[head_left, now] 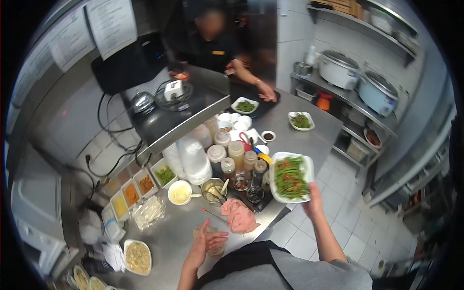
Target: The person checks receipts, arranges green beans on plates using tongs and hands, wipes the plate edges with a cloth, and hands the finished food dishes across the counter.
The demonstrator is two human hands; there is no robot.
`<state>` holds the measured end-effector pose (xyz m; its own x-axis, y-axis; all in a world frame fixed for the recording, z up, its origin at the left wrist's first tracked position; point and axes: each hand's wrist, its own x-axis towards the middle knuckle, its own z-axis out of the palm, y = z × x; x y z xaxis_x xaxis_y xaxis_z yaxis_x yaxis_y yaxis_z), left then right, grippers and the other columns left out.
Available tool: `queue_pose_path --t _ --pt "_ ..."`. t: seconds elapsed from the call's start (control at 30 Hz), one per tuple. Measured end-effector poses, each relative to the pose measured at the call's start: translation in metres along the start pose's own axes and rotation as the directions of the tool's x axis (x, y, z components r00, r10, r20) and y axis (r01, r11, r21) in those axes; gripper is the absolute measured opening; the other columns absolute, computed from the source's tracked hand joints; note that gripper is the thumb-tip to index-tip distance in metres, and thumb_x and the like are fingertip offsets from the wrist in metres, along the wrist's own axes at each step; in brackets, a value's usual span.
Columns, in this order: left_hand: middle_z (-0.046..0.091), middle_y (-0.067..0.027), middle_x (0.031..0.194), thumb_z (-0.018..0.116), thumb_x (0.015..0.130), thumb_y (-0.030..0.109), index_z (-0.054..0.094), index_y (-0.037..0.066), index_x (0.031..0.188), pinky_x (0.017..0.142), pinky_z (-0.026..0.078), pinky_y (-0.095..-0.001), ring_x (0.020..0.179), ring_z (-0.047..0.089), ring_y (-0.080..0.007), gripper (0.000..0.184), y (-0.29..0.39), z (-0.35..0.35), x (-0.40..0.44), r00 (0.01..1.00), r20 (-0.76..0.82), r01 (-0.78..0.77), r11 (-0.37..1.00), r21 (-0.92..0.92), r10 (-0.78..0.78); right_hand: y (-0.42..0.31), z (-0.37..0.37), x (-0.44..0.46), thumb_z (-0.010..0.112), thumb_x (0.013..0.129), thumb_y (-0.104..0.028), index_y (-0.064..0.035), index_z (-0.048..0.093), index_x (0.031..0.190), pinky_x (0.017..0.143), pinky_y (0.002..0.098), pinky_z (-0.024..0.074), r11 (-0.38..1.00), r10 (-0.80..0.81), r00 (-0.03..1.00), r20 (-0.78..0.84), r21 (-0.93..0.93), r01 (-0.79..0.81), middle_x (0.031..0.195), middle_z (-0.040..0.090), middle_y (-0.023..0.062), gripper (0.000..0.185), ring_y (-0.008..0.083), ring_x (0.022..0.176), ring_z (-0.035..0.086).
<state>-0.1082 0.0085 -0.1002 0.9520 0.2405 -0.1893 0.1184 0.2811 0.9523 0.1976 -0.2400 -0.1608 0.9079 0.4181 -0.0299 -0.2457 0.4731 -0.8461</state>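
Observation:
My right hand (313,202) grips the near edge of a white dish of green beans (291,178), dotted with reddish bits, and holds it up off the counter's right edge. My left hand (207,243) is open over the counter, fingers stretched out and holding nothing. Beneath it is a pale tan item (217,250), partly hidden, whose kind I cannot make out. Just beyond lies a crumpled pink cloth (239,216). A steel pot (213,190) with a utensil in it stands behind the cloth.
Squeeze bottles (236,153) crowd the counter's middle. A white bowl (180,192) and a noodle-like dish (137,257) stand left. Two smaller dishes of greens, one a square dish (301,121), sit at the far end, where a person (212,48) reaches across. Rice cookers (339,69) stand right.

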Motion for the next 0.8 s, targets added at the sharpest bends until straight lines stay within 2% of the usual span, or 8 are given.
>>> queue_pose_path --t 0.1,0.17,0.2,0.27,0.4,0.63,0.7,0.8 --pt "0.054 -0.018 0.119 0.024 0.094 0.054 0.012 0.007 0.142 0.095 0.04 -0.0342 0.108 0.054 -0.0252 0.068 -0.01 -0.003 0.0 0.989 -0.147 -0.014 1.0 -0.013 0.012 -0.001 -0.07 0.055 0.039 0.092 -0.049 -0.0044 0.044 0.121 0.069 0.0396 0.0559 0.961 -0.162 0.984 -0.075 -0.237 0.14 0.109 0.058 0.0127 0.053 0.0271 0.09 0.062" --pt "0.055 -0.0171 0.117 0.026 0.096 0.05 0.019 0.006 0.141 0.094 0.04 -0.0334 0.106 0.055 -0.0236 0.064 -0.007 0.002 -0.006 0.961 -0.276 -0.044 0.998 -0.041 0.031 0.009 -0.107 0.089 0.041 0.09 -0.05 -0.0043 0.045 0.123 0.073 0.0387 0.0554 0.927 -0.151 0.985 -0.078 -0.358 0.114 0.115 0.056 0.0142 0.056 0.0285 0.097 0.061" --pt "0.054 -0.0163 0.118 0.026 0.097 0.048 0.021 0.005 0.141 0.094 0.04 -0.033 0.106 0.055 -0.0223 0.061 -0.009 0.003 -0.012 0.946 -0.321 -0.045 0.999 -0.023 0.036 0.02 -0.122 0.102 0.04 0.089 -0.054 -0.0049 0.048 0.122 0.073 0.0376 0.0537 0.925 -0.171 0.983 -0.061 -0.355 0.139 0.118 0.054 0.0128 0.06 0.0263 0.099 0.059" --pt "0.054 -0.0155 0.118 0.027 0.098 0.044 0.025 0.004 0.139 0.093 0.041 -0.0326 0.105 0.055 -0.0206 0.057 -0.02 0.004 -0.025 0.908 -0.413 -0.075 0.997 0.009 0.072 0.042 -0.163 0.148 0.047 0.087 -0.046 -0.0028 0.053 0.117 0.073 0.032 0.0506 0.975 -0.025 0.991 -0.128 -0.222 -0.004 0.107 0.06 0.0132 0.053 0.0245 0.092 0.06" --pt "0.056 -0.0156 0.114 0.029 0.098 0.042 0.031 0.001 0.136 0.092 0.042 -0.0331 0.103 0.056 -0.0209 0.056 -0.032 0.003 -0.064 0.784 -0.613 -0.064 0.995 0.08 0.1 0.113 -0.086 0.184 0.047 0.087 -0.044 -0.0025 0.053 0.115 0.072 0.0317 0.0504 0.886 0.104 0.991 -0.08 -0.445 -0.129 0.105 0.06 0.0128 0.05 0.0238 0.09 0.059" --pt "0.056 -0.0143 0.114 0.03 0.097 0.044 0.035 0.003 0.134 0.086 0.044 -0.03 0.101 0.057 -0.0183 0.055 -0.023 -0.015 -0.155 0.46 -0.872 -0.122 0.985 0.121 0.164 0.172 0.046 0.14 0.048 0.087 -0.04 -0.0021 0.054 0.113 0.07 0.0311 0.05 0.779 0.172 0.981 0.088 -0.622 -0.081 0.101 0.06 0.0121 0.046 0.0225 0.086 0.058" --pt "0.06 -0.012 0.108 0.032 0.097 0.043 0.04 0.006 0.131 0.077 0.046 -0.0261 0.091 0.061 -0.0156 0.051 -0.031 -0.035 -0.186 0.288 -0.936 -0.137 0.976 0.169 0.203 0.18 0.066 0.126 0.048 0.087 -0.039 -0.002 0.054 0.112 0.07 0.031 0.0499 0.768 0.17 0.979 0.109 -0.637 -0.063 0.099 0.06 0.0119 0.045 0.0221 0.085 0.058" --pt "0.064 -0.0064 0.084 0.035 0.095 0.037 0.053 0.006 0.113 0.06 0.046 -0.0253 0.07 0.061 -0.0123 0.04 -0.035 -0.069 -0.249 -0.135 -0.974 -0.215 0.955 0.206 0.179 0.193 0.09 0.104 0.048 0.087 -0.038 -0.0018 0.054 0.111 0.069 0.0308 0.0497 0.748 0.161 0.98 0.116 -0.663 -0.045 0.098 0.059 0.0116 0.043 0.0215 0.083 0.058"
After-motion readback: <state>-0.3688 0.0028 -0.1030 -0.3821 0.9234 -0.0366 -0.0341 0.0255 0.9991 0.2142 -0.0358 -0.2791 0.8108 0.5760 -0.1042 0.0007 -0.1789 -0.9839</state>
